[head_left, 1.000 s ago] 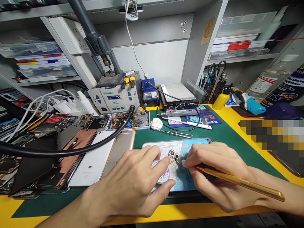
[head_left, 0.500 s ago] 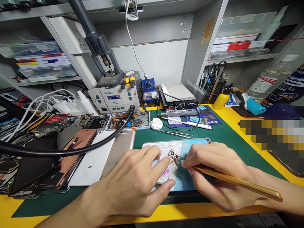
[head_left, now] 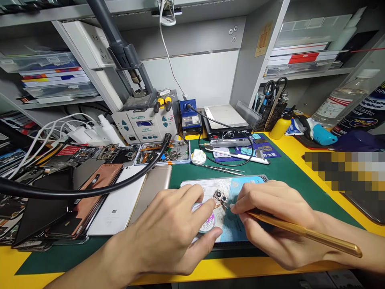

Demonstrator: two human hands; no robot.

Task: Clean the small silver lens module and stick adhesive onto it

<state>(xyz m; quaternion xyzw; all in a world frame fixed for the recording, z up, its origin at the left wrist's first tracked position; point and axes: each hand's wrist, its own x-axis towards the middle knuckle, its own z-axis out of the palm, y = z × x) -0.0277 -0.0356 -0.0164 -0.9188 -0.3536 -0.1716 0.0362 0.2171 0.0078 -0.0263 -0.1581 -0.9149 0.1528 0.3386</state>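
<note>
My left hand [head_left: 177, 224] is curled around a small round spool [head_left: 207, 224] with a purple and white label, its index fingertip close to a small dual-lens camera module [head_left: 220, 195]. The module lies on a white and blue work pad [head_left: 240, 233]. Between the thumb and fingers of my right hand [head_left: 270, 216] is a gold-handled tool [head_left: 306, 233]. Its thin tip points left to the lower edge of the module; whether they touch is too small to tell.
Phones and back covers [head_left: 111, 204] lie at the left, under a thick black hose [head_left: 120, 186]. Behind the pad are tweezers [head_left: 224, 169], a white round tin [head_left: 198, 157] and a soldering station [head_left: 189, 114]. A yellow bottle [head_left: 281, 126] stands at the right.
The gold tool has tilted very slightly, its rear end a little farther right and lower. My left hand looks unmoved.
</note>
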